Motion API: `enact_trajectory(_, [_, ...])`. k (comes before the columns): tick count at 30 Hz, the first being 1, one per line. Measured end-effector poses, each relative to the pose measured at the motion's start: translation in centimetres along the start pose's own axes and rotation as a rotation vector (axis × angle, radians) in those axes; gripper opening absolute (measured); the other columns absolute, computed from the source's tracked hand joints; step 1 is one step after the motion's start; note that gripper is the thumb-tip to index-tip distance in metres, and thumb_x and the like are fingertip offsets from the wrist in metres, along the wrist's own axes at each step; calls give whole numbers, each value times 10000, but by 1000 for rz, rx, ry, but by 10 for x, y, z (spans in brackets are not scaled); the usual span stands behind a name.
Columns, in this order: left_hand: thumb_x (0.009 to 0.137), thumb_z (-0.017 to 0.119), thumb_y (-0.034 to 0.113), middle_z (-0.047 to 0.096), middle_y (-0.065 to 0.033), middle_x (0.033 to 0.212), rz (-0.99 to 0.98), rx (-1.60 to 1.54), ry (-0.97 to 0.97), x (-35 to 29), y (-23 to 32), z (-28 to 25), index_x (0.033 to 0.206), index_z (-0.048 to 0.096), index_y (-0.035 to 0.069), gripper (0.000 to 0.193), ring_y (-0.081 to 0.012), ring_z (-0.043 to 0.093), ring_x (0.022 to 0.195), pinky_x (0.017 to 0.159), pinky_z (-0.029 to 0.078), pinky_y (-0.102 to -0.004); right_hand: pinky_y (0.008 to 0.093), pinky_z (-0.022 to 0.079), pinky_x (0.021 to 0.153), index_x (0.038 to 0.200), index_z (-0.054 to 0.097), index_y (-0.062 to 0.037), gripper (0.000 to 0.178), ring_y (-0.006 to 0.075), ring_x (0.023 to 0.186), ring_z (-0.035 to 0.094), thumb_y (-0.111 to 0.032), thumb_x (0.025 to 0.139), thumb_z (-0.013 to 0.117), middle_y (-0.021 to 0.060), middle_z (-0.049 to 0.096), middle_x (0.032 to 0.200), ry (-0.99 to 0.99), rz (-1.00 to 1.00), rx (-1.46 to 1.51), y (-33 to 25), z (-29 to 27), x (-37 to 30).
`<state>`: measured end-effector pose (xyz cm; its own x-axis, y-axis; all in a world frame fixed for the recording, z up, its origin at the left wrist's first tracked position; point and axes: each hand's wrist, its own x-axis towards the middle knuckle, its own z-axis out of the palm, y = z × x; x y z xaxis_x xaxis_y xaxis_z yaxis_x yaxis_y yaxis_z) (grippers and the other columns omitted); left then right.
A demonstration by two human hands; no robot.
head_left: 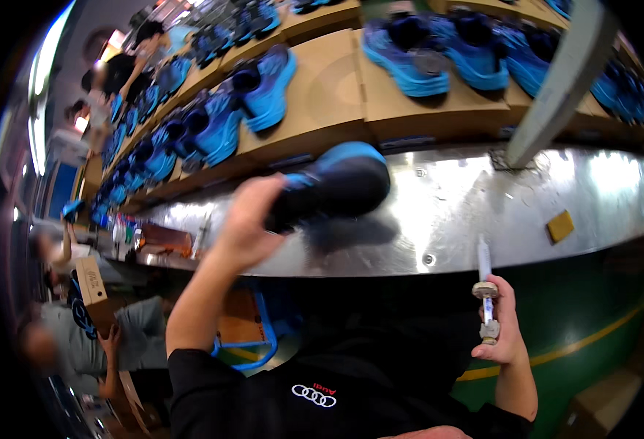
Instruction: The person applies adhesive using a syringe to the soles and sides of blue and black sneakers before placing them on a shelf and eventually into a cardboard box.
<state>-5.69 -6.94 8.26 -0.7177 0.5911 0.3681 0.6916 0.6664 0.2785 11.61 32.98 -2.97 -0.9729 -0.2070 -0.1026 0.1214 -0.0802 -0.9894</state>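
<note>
My left hand (247, 219) is closed around one end of a dark sneaker (342, 183) with a bright blue sole edge, held tilted above the metal bench. Its outline is slightly blurred. At the right, near the bench's front edge, my right hand (506, 322) grips a slim syringe-like tool (484, 260). The tool stands roughly upright, with a pale narrow barrel at the top, a round collar in the middle and a lumpy grey piece near the thumb. Its tip is apart from the shoe.
Rows of blue sneakers (475, 51) stand on cardboard boxes (325, 80) behind the shiny metal bench (446, 183). A slanted grey post (567, 80) rises at the right, near a small yellow block (559, 227). Further left, a person holds a box (93, 282); a blue-framed stool (267, 329) stands below.
</note>
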Motion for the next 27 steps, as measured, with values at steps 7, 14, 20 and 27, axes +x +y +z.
enact_trajectory(7, [779,608,111,602,-68,1162,368,-11,136,-15,51,37,1139,623,110,361,-275,555,1115,990,409,-446,350,327,1028,1433,245,58,1303,224,1172,445,-717,537,787,137,455,1251,172,97,-239,-26,7,5])
enact_trajectory(14, [799,603,142,580,-25,1153,406,-294,169,-39,59,89,1086,605,166,289,-236,548,1125,987,414,-398,269,383,647,1358,301,-52,1174,151,807,452,-680,515,824,141,498,1033,179,79,217,-80,36,16])
enact_trajectory(20, [773,601,183,601,-1,1105,379,-419,259,-38,54,97,984,631,169,213,-197,555,1112,1008,401,-352,303,390,594,1298,358,-89,1031,205,803,491,-642,567,828,184,533,982,-141,106,504,-108,68,70])
enact_trajectory(27, [773,582,195,609,-1,1080,320,-460,344,-41,55,111,941,613,155,175,-176,566,1073,1054,359,-347,326,426,636,1225,450,-93,976,232,811,569,-657,527,832,193,587,940,-262,224,322,-104,76,98])
